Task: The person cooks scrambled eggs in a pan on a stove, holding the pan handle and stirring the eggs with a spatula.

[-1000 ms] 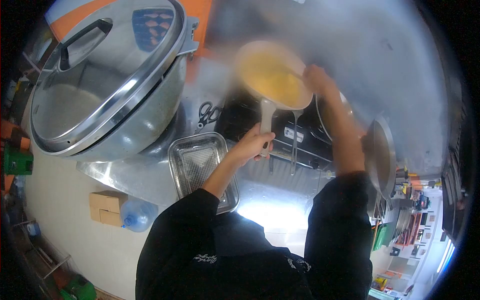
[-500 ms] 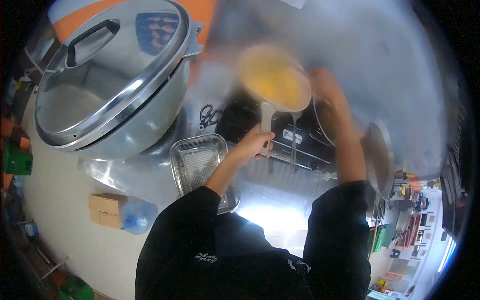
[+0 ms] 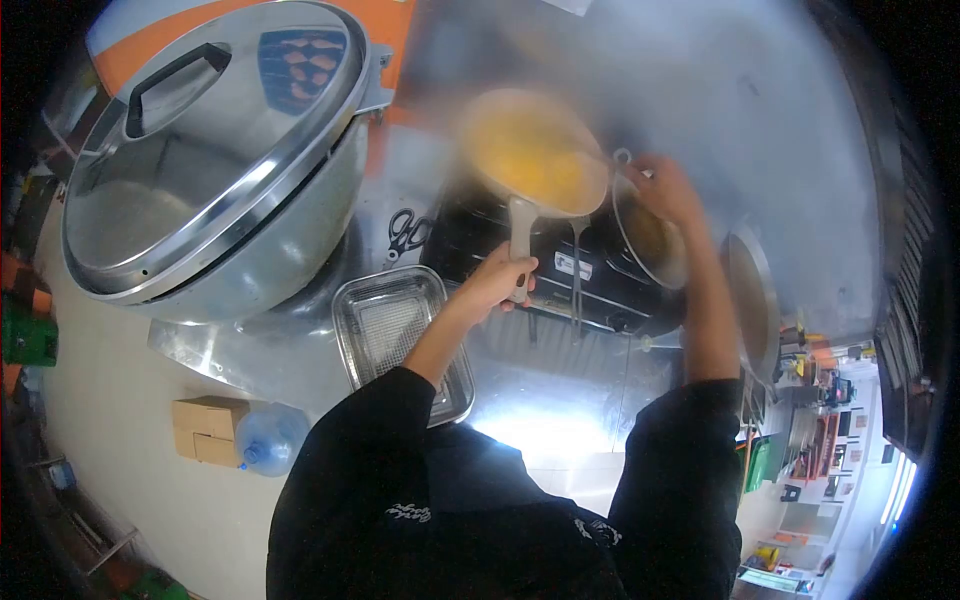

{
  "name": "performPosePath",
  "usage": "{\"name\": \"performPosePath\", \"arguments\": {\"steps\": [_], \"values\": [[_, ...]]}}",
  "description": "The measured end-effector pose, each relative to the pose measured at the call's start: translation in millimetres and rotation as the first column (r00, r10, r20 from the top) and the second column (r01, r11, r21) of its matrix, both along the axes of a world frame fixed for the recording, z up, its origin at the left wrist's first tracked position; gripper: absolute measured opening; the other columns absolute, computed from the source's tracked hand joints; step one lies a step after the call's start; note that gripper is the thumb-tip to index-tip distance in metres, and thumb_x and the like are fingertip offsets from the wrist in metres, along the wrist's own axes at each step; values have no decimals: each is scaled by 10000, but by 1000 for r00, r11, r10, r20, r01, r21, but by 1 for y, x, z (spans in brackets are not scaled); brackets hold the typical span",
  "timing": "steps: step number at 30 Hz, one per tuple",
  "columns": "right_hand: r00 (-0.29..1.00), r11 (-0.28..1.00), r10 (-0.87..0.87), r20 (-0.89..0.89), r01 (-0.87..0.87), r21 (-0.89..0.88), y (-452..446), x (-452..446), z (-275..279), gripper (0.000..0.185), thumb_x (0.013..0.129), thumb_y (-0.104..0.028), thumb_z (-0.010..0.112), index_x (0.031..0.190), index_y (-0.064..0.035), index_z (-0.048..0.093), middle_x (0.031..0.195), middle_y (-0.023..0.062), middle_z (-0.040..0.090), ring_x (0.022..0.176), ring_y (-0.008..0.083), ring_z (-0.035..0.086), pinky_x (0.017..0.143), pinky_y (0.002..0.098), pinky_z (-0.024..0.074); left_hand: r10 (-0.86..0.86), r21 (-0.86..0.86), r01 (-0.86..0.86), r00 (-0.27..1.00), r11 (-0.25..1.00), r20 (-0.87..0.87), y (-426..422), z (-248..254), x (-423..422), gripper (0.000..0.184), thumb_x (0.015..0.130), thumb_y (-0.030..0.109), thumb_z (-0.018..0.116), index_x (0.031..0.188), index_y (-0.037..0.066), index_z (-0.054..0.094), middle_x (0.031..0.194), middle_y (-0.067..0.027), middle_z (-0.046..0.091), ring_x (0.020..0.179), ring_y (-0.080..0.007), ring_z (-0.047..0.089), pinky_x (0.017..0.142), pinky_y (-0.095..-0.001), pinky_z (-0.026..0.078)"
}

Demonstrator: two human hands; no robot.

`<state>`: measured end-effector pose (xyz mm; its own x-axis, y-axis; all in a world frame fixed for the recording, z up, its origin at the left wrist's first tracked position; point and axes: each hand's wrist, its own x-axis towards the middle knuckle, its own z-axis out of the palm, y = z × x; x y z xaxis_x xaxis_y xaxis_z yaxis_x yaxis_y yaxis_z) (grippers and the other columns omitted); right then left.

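My left hand [image 3: 502, 277] is closed round the pale handle of a frying pan [image 3: 515, 97]. The pan is tilted and raised over a black stove [image 3: 465, 228], with yellow food [image 3: 530, 150], perhaps egg, inside. My right hand [image 3: 660, 190] is closed beside the pan's right rim, on a cooking utensil [image 3: 600, 160] that reaches into the pan; haze and blur hide its kind. Beneath my right wrist sits a second pan [image 3: 640, 235] with brownish contents. A long metal utensil [image 3: 577, 280] lies across the stove's front.
A large lidded metal cooker [image 3: 230, 200] stands at the left. Black-handled scissors [image 3: 407, 232] and a wire-mesh tray [image 3: 390, 325] are on the steel counter [image 3: 560, 390]. A big round pan [image 3: 750, 290] is at the right. On the floor are a cardboard box [image 3: 207, 428] and water bottle [image 3: 272, 438].
The view has shifted slightly, moving most things a little left. My right hand shows sharper and slightly lower, its fingers toward the pan. My left hand keeps its hold on the handle.
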<state>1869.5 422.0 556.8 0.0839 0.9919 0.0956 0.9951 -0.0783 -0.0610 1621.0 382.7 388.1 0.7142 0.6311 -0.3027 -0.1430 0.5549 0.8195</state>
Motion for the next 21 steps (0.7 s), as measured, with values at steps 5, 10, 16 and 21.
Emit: {"name": "performPosePath", "arguments": {"steps": [5,10,16,21], "values": [[1000,1000,8,-10,-9,-18,-3,15,1,287,830,-273,603,988,-41,663,1104,215,600,1012,370,575,906,410,434,-13,-4,13,1000,1000,-26,-1,6,-3,225,895,284,528,1038,141,431,728,-1,521,574,-141,536,418,-235,317],[997,992,-76,5,76,-101,-32,0,31,307,841,-324,603,964,-49,669,1119,206,588,983,365,579,855,418,454,-19,-9,18,999,1000,-35,0,6,-2,210,898,285,523,1029,149,431,728,6,518,582,-127,525,426,-237,315],[993,938,-113,45,122,-326,-63,-57,78,242,819,-248,603,924,-41,671,952,198,640,869,349,620,795,418,480,-14,-2,14,1000,1000,-27,0,6,-2,204,898,284,519,1024,148,432,729,8,518,581,-123,516,427,-241,319],[985,937,48,167,13,-349,-60,-54,49,198,807,-179,577,927,-53,671,906,196,642,857,363,617,788,437,479,10,4,-10,1000,1000,-7,0,0,1,214,894,273,524,1032,138,432,736,-4,519,571,-130,509,419,-251,325]]}}
